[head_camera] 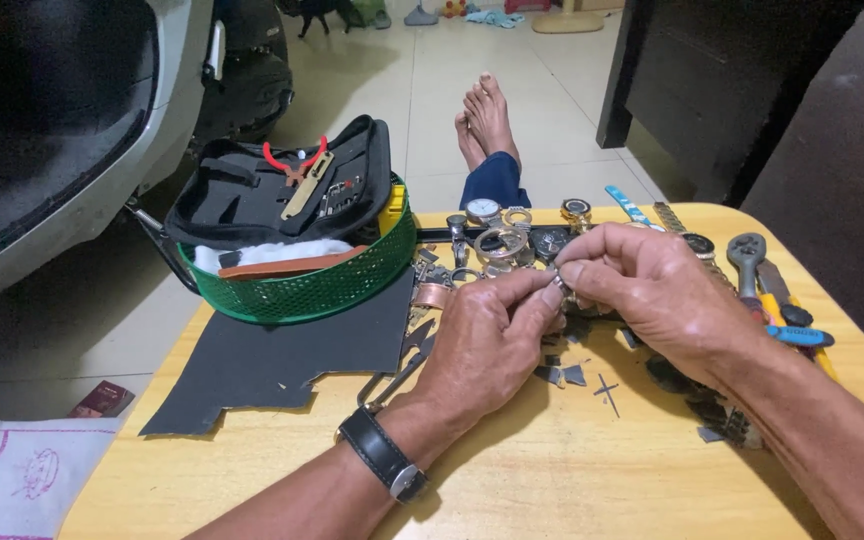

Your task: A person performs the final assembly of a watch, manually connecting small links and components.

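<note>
1. Two bare hands meet above the round yellow wooden table (512, 480), just to the right of the green mesh plastic basket (307, 285).
2. The left hand (487, 345), with a black strap wristwatch (384, 455) on its wrist, pinches a small silver metal part (559, 287) between thumb and fingertips.
3. The right hand (652, 290) closes its thumb and forefinger on the same small part from the other side; what kind of part it is, I cannot tell, it is too small.
4. The part is held in the air, right of the basket and a little lower than its rim.
5. Inside the basket stands an open black tool case (282, 190) with red-handled pliers (295, 160), and white cloth (267, 252) lies in front of it.
6. Under the basket lies a dark grey torn sheet (272, 365) that reaches toward the person.
7. Right of the basket, behind the hands, a cluster of metal wristwatches (512, 235) lies on the table.
8. Farther right of the basket, near the table edge, lie grey and blue-handled hand tools (777, 300).
9. Beyond the basket, on the tiled floor, rest two bare feet (482, 120).
</note>
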